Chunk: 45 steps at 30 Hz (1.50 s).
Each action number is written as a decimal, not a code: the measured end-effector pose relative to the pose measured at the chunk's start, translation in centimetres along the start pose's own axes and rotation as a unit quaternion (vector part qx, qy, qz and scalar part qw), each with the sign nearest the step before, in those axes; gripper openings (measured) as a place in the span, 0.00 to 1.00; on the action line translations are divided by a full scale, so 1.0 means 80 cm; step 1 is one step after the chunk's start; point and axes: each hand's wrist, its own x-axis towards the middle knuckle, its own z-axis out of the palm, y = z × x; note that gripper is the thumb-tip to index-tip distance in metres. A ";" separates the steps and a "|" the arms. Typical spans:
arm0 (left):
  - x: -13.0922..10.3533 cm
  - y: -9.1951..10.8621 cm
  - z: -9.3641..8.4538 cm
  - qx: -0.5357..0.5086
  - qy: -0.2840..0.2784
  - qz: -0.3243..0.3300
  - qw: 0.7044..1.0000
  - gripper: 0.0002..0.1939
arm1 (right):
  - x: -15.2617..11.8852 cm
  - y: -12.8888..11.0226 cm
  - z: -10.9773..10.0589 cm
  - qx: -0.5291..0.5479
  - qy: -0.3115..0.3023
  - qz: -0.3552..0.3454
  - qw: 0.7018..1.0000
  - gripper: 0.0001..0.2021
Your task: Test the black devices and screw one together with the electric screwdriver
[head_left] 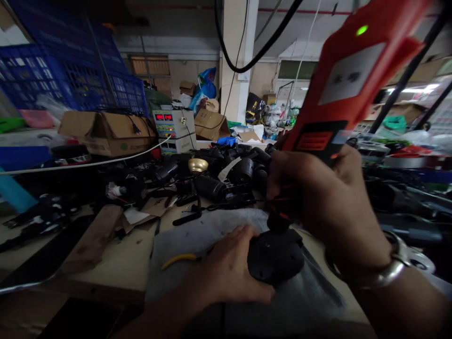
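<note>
The right hand (318, 197) is gripping an orange power screwdriver (349, 80) w/ fingers wrapped tight round its lower body, tool tilting up and away to the right, green light glowing near its top end. Its tip is pointing down onto a black round part (275, 256) sitting directly under the right hand. The left hand (229, 268) is pressing flat on that part's near-left edge, fingers spread and curled loosely over the rim, thumb stretching along the front; it's bracing rather than fully enclosing. A metal bracelet (384, 273) is sitting on the right wrist. Both hands are working over a grey cloth pad (197, 235) lying on the tabletop (116, 263), and a yellow-handled tool (178, 259) is lying on the pad just left of the left hand. Beyond the hands, a heap of black parts (226, 179) is piling up across the tabletop, w/ a brass-coloured dome (197, 165) among them. Further back and left of the hands, a power supply w/ red digits (173, 127) is standing beside a cardboard box (106, 132), and blue crates (52, 75) are stacking behind that. A black cable (254, 56) is hanging overhead, above the left hand. Bit contact w/ the part: can't tell exactly, fingers hiding it.
</note>
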 end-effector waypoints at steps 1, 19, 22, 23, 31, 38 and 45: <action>-0.001 0.000 0.000 0.005 -0.002 -0.002 1.000 0.32 | 0.000 0.000 0.001 0.010 -0.006 0.002 1.000 0.14; -0.039 -0.007 -0.002 0.003 0.025 -0.010 1.000 0.22 | 0.011 0.009 -0.070 -0.050 0.056 0.093 0.993 0.14; -0.052 -0.006 0.016 0.045 -0.005 -0.006 0.999 0.39 | 0.002 0.014 -0.072 -0.062 0.057 0.108 0.991 0.13; -0.053 -0.006 0.018 0.048 -0.009 -0.009 0.999 0.42 | -0.001 0.012 -0.070 -0.055 0.063 0.102 0.991 0.13; -0.023 -0.008 -0.020 -0.066 -0.040 -0.085 0.993 0.20 | -0.018 -0.026 -0.038 0.042 0.071 0.036 0.996 0.12; -0.032 -0.014 0.015 0.012 0.059 0.032 0.998 0.21 | -0.023 -0.028 -0.029 0.028 0.034 0.031 0.999 0.14; -0.020 -0.005 0.011 0.044 0.030 0.033 0.998 0.36 | -0.019 -0.024 -0.026 0.044 0.014 0.026 0.999 0.15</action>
